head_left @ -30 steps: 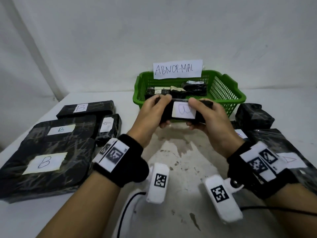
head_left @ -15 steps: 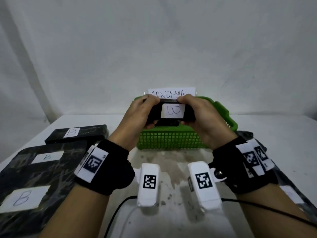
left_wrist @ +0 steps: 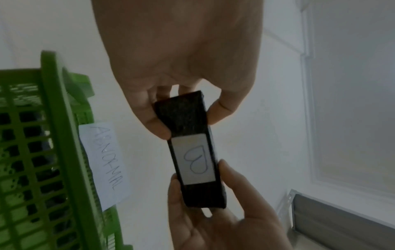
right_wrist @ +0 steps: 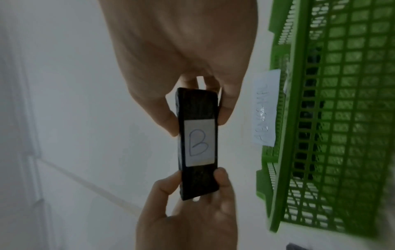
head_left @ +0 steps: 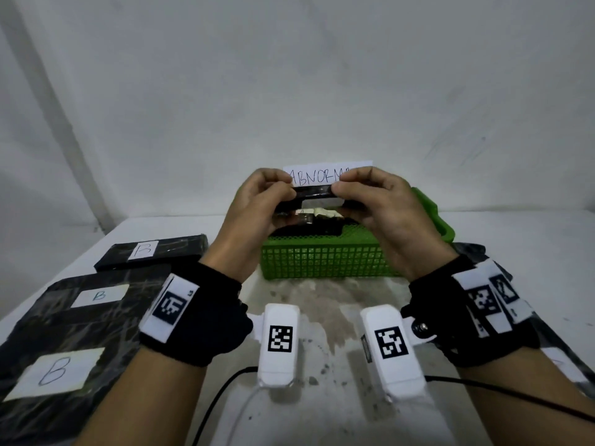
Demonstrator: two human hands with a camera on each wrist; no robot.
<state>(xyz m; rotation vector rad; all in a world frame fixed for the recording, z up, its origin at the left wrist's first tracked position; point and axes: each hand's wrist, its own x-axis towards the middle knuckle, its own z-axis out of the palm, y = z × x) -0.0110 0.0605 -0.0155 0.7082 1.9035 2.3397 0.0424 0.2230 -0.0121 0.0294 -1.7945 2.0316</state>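
The left hand [head_left: 254, 204] and the right hand [head_left: 383, 207] each pinch one end of the small black box [left_wrist: 186, 118] between thumb and fingers, holding it level above the green basket [head_left: 325, 262]. It looks light and stiff, with a glossy, possibly slippery wrap. Gripping the long edges near the ends, clear of the paper label [right_wrist: 199, 143], seems surest.

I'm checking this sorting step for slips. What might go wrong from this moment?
The small black box is pinched only at its ends by the left hand and right hand, raised near the green basket; a slip could drop it inside. Its label reads B, like the packages at left, so landing there might mis-sort it.
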